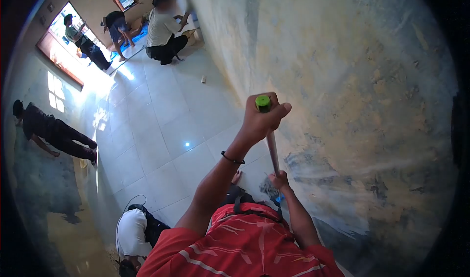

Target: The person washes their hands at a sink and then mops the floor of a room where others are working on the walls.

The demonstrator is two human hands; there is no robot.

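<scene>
My left hand (262, 120) is wrapped around the top of a mop (273, 152), just below the green cap (263, 103) of its handle. Lower down, my right hand (279, 180) grips the same pale pole. The handle runs steeply down in front of my red shirt. A grey, stringy bundle (268, 188) and a bit of blue show near the floor by my right hand; they look like the mop's head, partly hidden by my hand and body.
A stained, patchy wall (352, 120) rises close on my right. Pale tiles (166, 125) cover the floor, with a small block (203, 79) on them. One person (166, 32) squats by the wall; another (132, 228) bends at lower left. Several others are farther off.
</scene>
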